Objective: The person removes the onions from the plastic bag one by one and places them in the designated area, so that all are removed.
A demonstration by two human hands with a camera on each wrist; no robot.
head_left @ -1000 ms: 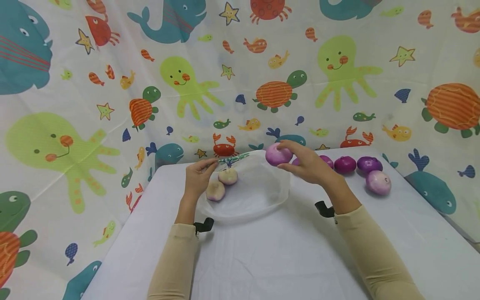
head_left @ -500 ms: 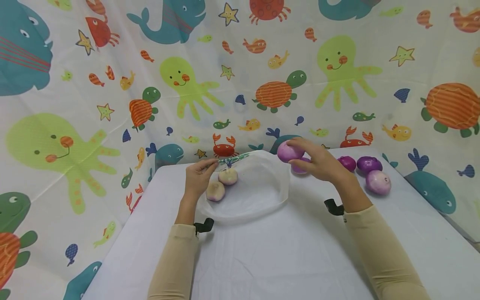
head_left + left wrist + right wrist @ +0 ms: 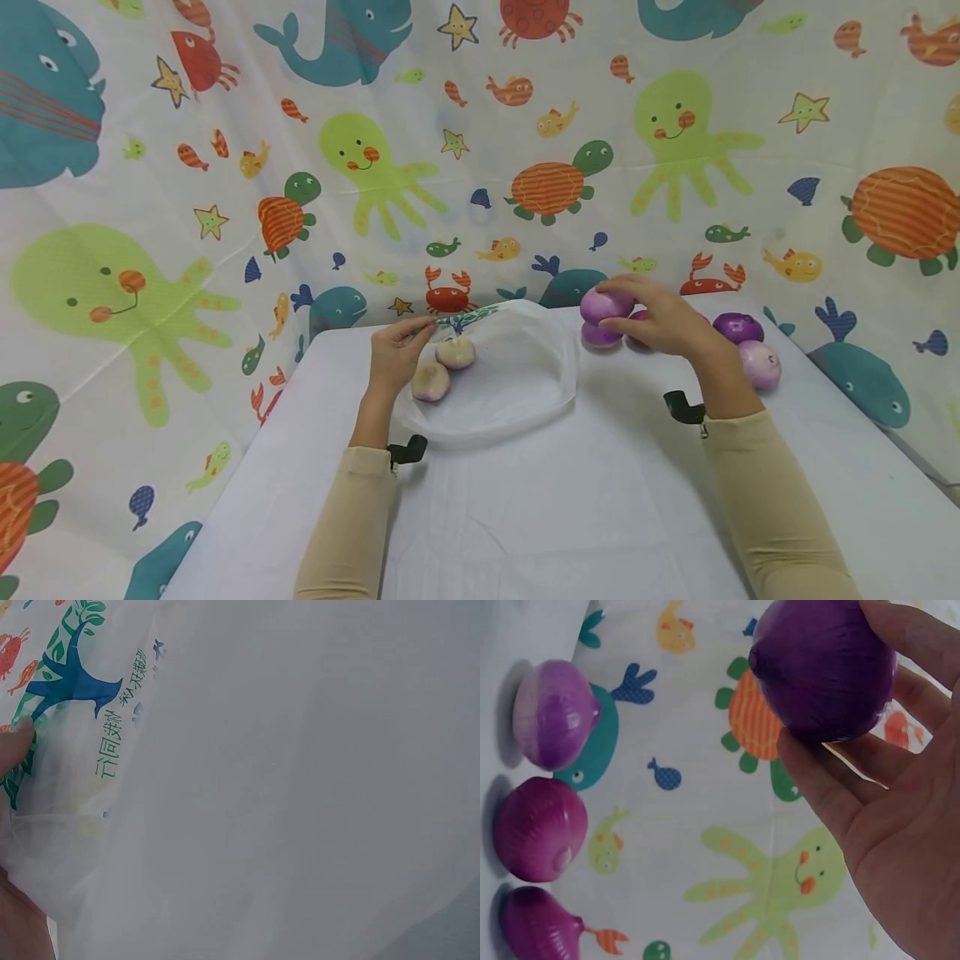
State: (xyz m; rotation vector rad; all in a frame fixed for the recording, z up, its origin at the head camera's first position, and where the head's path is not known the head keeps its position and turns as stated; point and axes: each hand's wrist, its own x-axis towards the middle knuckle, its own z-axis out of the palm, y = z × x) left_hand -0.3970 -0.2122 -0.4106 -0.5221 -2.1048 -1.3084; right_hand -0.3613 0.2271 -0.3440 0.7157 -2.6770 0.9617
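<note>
My left hand (image 3: 396, 354) pinches the edge of a thin white plastic bag (image 3: 517, 429) with a green and blue print, mouth spread wide on the table. Two pale round vegetables (image 3: 431, 382) with purple edges lie at the bag's left side. In the left wrist view the bag's film (image 3: 285, 787) covers most of the picture, with a thumb (image 3: 16, 746) at its left. Just right of the bag, my right hand (image 3: 667, 321) grips a purple onion (image 3: 825, 671) between thumb and fingers. It is held over another purple onion (image 3: 600, 336); whether they touch I cannot tell.
Several onions line the table's back right, among them a dark purple one (image 3: 738, 327) and a paler one (image 3: 759, 365); my right hand partly hides others. A curtain (image 3: 480, 100) printed with sea animals hangs behind the white table (image 3: 480, 517).
My right hand has moved right with the purple onion, from the bag's back right edge to above the onion row. The left hand and the bag have stayed put.
</note>
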